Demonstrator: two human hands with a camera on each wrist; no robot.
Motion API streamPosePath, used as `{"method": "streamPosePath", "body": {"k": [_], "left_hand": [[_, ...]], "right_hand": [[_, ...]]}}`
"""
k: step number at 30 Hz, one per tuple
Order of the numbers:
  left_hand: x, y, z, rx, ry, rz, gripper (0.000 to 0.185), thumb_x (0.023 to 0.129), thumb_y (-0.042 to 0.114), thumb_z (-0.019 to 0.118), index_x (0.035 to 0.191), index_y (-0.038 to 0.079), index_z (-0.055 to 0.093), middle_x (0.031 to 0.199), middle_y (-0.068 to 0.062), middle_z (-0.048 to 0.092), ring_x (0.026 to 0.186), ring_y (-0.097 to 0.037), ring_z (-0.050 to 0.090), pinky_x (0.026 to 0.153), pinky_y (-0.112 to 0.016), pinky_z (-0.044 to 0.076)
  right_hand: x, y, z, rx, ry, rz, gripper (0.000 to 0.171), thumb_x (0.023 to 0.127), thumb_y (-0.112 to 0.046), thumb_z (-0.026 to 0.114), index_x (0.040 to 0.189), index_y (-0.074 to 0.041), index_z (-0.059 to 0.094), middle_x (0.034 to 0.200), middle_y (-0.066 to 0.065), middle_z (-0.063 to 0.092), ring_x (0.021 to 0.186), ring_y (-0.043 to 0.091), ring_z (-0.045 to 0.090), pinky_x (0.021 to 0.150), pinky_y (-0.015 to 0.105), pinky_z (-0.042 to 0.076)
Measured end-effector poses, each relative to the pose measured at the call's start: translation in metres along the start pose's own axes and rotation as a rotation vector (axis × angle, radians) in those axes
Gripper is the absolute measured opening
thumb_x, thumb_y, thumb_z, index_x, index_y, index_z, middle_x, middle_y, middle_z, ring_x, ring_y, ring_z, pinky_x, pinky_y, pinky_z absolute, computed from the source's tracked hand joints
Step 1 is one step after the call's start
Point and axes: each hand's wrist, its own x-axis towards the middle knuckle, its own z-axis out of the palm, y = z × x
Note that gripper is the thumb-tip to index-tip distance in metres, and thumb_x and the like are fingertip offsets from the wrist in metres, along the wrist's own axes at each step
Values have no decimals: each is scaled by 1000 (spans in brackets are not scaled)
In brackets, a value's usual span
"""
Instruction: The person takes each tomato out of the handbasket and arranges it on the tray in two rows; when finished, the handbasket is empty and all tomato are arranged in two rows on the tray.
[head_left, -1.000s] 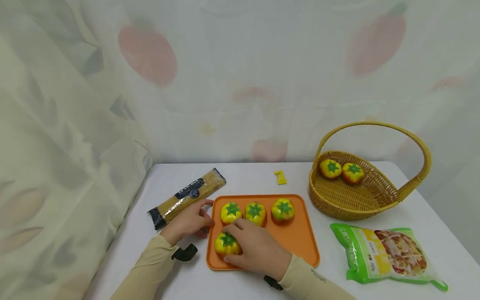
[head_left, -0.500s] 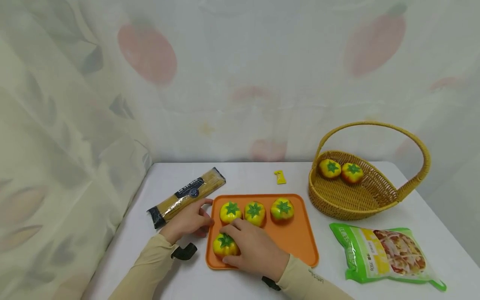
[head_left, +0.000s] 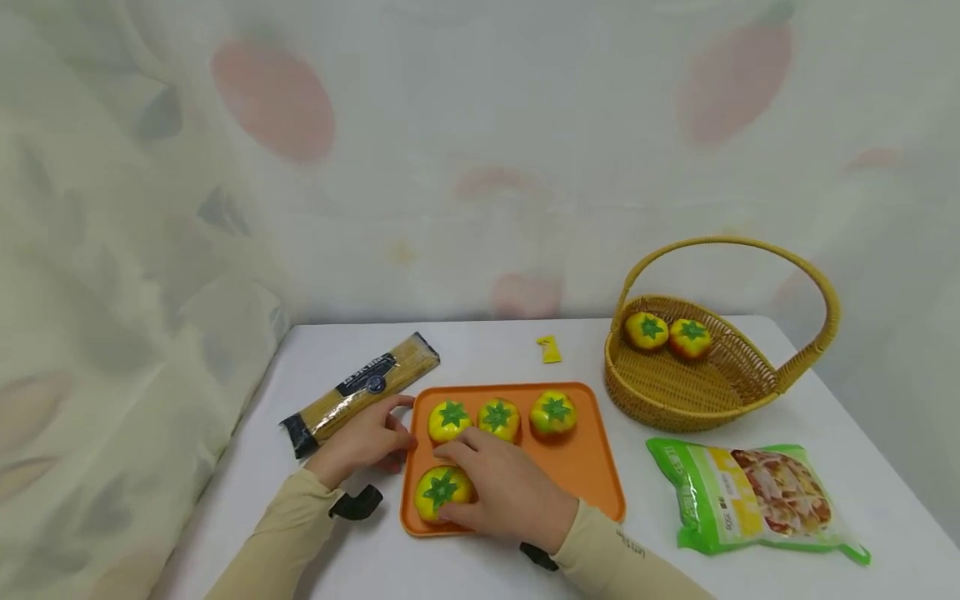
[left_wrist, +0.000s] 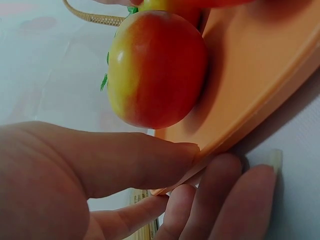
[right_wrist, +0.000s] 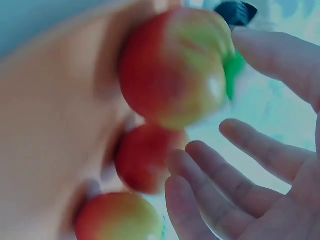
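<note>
Several yellow-and-red toy tomatoes with green star-shaped tops sit on an orange tray [head_left: 587,458]. At its left edge my left hand [head_left: 367,437] pinches the rim; in the left wrist view the thumb lies on top of the rim and fingers are outside it, close to a tomato [left_wrist: 160,70]. My right hand [head_left: 517,492] is over the tray beside the front-left tomato [head_left: 431,498]. In the right wrist view its fingers are spread around the nearest tomato [right_wrist: 175,75], with gaps showing. Three tomatoes [head_left: 450,422] form a row behind.
A wicker basket [head_left: 675,408] with a tall handle stands at the back right, holding two more toy tomatoes [head_left: 647,332]. In front of it lies a green food bag [head_left: 757,500]. A spaghetti pack [head_left: 367,387] lies behind my left hand, and a small yellow packet [head_left: 549,350] near the back edge.
The right hand's fingers have loosened from the front-left tomato, showing more of its top. The head view has shifted slightly. My left hand stays on the tray's rim.
</note>
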Motion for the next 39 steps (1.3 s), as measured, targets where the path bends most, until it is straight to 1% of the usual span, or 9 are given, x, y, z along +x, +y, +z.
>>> {"method": "streamPosePath", "body": {"k": [5,9,15,19,21,27,32,35,39], "left_hand": [[-6,-8,-5,-12,9,-13,71,94,16,78,159,16,49,106,-14,66,80,-25,71,69,-37,67],[-9,-14,-8,-14,7,-12,73,95,17,78,160,14,46,107,-15,66,81,-25,71,70,-37,67],[-8,-16,-10,-13,8,-12,74,95,18,79,160,14,46,107,-14,65,80,-25,70,70,-38,66],[-6,-17,-11,-6,5,-6,75,95,19,80,161,13,45,107,-14,65,80,-24,70,70,-38,66],[-5,-17,-11,-5,4,-3,76,95,19,80,161,14,44,107,-14,65,81,-24,69,70,-38,66],[-2,-15,-12,-1,-7,14,76,95,18,79,162,13,43,107,-14,64,83,-24,69,70,-39,67],[2,-10,-10,-2,-20,18,75,95,17,79,162,13,44,107,-14,64,82,-24,69,70,-39,67],[4,-8,-7,2,-23,22,75,95,17,79,161,13,44,107,-14,64,82,-24,69,70,-38,67],[7,-5,-2,5,-31,34,75,95,17,79,161,12,44,106,-14,64,81,-24,69,70,-38,66]], "right_hand": [[-5,10,-24,42,21,18,59,94,-55,80,144,-28,65,144,-4,62,125,15,64,109,41,59],[-17,32,-50,31,101,13,57,94,-48,83,142,-22,67,140,-1,65,122,18,66,105,43,60],[-35,83,-100,-84,202,85,53,92,-40,87,136,-17,70,128,2,69,108,19,67,95,43,61],[-42,124,-135,-122,246,143,50,94,-34,86,136,-13,70,129,6,69,112,25,67,99,48,60],[-45,145,-148,-128,266,179,50,94,-33,85,137,-10,70,131,9,70,118,29,67,104,51,58],[-57,195,-176,-98,236,336,59,99,-38,79,145,-5,62,144,20,63,126,38,63,107,59,53],[-63,219,-192,-97,202,453,65,101,-36,75,152,-1,55,153,29,54,140,51,53,114,68,47],[-67,234,-199,-102,199,506,69,101,-34,74,154,3,51,154,35,51,141,55,50,115,71,45],[-73,251,-201,-84,187,570,71,101,-31,74,156,6,47,154,37,49,141,57,48,114,72,44]]}}
